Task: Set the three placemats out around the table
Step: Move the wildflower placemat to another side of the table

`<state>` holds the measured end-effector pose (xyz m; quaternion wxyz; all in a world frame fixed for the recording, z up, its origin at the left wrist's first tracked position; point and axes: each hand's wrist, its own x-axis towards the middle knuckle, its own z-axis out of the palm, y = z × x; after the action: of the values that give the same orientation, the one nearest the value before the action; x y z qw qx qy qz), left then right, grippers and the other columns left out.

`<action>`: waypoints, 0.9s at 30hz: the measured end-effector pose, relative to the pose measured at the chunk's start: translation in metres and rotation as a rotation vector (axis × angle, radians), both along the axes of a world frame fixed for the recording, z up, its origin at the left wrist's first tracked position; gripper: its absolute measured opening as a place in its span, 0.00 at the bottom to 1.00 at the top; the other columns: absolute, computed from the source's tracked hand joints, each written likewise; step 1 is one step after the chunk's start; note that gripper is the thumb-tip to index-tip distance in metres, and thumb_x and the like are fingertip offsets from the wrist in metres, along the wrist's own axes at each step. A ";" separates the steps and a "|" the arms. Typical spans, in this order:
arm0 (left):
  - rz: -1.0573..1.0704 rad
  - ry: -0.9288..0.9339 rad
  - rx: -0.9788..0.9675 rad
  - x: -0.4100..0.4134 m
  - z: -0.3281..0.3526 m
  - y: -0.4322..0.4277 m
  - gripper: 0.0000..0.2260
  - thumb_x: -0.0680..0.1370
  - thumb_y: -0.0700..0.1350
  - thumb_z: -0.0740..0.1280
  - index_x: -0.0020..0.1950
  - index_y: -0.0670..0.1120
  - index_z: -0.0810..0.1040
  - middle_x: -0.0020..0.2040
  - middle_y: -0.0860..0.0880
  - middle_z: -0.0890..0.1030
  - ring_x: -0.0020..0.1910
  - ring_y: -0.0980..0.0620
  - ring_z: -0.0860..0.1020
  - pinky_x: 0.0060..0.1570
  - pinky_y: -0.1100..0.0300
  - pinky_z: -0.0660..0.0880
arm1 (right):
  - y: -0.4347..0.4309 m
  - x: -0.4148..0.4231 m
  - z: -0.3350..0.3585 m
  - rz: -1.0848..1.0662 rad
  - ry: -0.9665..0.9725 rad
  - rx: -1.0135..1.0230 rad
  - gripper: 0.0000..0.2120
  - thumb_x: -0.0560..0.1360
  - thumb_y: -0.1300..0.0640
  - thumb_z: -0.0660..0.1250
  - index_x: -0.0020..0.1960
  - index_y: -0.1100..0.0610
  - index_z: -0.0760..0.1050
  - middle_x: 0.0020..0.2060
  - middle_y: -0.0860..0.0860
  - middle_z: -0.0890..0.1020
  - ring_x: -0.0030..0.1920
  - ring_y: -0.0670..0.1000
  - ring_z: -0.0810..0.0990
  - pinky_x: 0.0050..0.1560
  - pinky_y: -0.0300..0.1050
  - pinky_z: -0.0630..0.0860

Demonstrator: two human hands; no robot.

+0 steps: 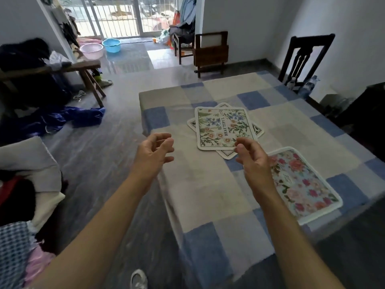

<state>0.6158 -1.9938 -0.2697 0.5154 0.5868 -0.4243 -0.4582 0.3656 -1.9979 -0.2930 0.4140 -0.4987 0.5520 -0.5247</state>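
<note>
Sitting on the floor far back at the left, a pink basin point(91, 50) and a blue basin point(111, 44) show nothing inside. The left hand point(154, 152) hovers by the table point(208, 195) edge, fingers loosely curled, holding nothing. Mid-table, the botanical placemat point(220, 126) lies skewed over the lower placemat point(227, 155), a stack probably awaiting distribution. The right hand point(253, 161), likewise slack and empty, hovers at their near corner. The rose placemat point(302, 184) lies flat at the near-right side, seemingly already set.

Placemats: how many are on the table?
3. The BEAUTIFUL mat lies atop a second, mostly covered mat in the middle of the table; the rose-patterned mat lies apart, nearer, on the right.
</note>
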 end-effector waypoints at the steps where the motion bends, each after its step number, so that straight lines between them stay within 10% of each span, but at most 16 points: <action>1: -0.032 0.013 0.000 0.014 -0.004 -0.007 0.11 0.80 0.46 0.67 0.61 0.45 0.78 0.56 0.43 0.81 0.54 0.46 0.81 0.49 0.53 0.82 | -0.002 0.015 -0.001 -0.031 0.015 -0.004 0.09 0.81 0.52 0.65 0.60 0.48 0.78 0.54 0.44 0.82 0.56 0.44 0.80 0.58 0.44 0.78; 27: -0.500 -0.071 -0.095 0.092 -0.011 -0.237 0.04 0.78 0.47 0.69 0.50 0.53 0.82 0.47 0.51 0.84 0.47 0.52 0.83 0.43 0.59 0.79 | -0.136 0.109 -0.005 -0.517 -0.157 -0.098 0.10 0.79 0.53 0.66 0.59 0.51 0.79 0.51 0.46 0.84 0.52 0.43 0.81 0.50 0.40 0.78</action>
<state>0.7075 -2.2305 -0.2810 0.3980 0.4547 -0.5950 -0.5300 0.4749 -2.1336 -0.2977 0.2828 -0.3186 0.6012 -0.6761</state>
